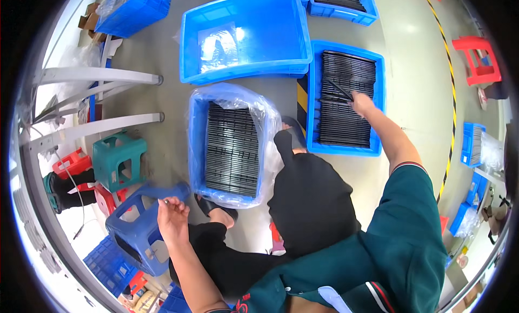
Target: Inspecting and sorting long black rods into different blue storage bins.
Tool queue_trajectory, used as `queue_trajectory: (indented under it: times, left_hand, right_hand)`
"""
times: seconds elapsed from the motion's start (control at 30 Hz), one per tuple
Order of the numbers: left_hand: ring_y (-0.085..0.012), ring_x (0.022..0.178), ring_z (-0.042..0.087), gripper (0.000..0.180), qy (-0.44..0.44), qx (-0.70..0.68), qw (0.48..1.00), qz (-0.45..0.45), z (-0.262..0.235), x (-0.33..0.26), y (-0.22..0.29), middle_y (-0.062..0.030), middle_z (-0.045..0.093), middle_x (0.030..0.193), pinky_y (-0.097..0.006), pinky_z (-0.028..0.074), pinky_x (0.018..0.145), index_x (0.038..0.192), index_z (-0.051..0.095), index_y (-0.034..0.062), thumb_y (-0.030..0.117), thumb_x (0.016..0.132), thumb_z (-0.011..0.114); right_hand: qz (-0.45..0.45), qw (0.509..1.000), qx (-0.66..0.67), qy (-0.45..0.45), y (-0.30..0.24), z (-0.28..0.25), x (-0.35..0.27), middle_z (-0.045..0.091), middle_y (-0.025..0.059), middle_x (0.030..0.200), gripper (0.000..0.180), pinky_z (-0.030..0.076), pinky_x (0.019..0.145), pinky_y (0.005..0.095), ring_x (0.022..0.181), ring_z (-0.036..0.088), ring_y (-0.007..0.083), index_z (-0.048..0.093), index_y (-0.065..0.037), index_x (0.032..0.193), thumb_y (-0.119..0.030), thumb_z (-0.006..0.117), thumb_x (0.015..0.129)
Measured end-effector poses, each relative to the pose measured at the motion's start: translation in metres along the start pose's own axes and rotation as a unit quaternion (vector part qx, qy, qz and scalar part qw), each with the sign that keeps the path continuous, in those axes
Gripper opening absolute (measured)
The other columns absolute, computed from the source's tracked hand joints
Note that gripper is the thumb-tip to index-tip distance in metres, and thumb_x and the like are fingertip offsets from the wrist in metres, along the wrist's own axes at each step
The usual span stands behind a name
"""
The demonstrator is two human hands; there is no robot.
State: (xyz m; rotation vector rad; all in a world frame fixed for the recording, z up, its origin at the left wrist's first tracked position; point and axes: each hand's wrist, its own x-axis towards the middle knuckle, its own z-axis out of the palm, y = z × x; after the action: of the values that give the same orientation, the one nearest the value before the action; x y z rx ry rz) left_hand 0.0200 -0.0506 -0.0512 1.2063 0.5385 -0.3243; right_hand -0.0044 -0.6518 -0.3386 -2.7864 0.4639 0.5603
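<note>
Right hand (363, 103) in action, thumb and fingers pinching one black strip (339, 89), slanted over a single blue crate (380, 69) packed with rows of dark strips, too tight to count! One left hand (174, 218) hovers by one blue stool (135, 222), fingers curled; whether they grip anything, I cannot tell. Between the hands, one bag-lined crate (199, 134) of strips; beyond it, one large bin (265, 21) with clear plastic (219, 45) inside.
</note>
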Motion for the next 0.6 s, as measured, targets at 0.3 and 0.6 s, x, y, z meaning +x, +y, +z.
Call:
queue_trajectory:
  times: [0.3, 0.6]
  left_hand:
    - [-0.0159, 0.073, 0.046, 0.028, -0.078, -0.082, 0.992, 0.057, -0.005, -0.029, 0.02, -0.0047, 0.053, 0.082, -0.03, 0.04, 0.067, 0.087, 0.052, 0.0068, 0.034, 0.093, 0.05]
    - [-0.0142, 0.065, 0.05, 0.033, -0.091, -0.146, 0.979, 0.109, -0.006, -0.04, 0.026, -0.0017, 0.054, 0.075, -0.03, 0.044, 0.062, 0.087, 0.057, 0.0085, 0.041, 0.091, 0.052]
  right_hand:
    - [0.059, 0.929, 0.366, 0.003, -0.111, -0.084, -0.085, 0.055, 0.0089, 0.057, 0.03, 0.041, 0.04, 0.0305, 0.044, 0.053, 0.0158, 0.05, 0.001, 0.086, -0.027, 0.061, 0.084]
    - [-0.27, 0.874, 0.395, -0.085, -0.327, -0.246, -0.163, 0.058, 0.0037, 0.065, 0.02, 0.038, 0.042, 0.0259, 0.046, 0.048, 0.0088, 0.05, -0.003, 0.087, -0.021, 0.056, 0.088]
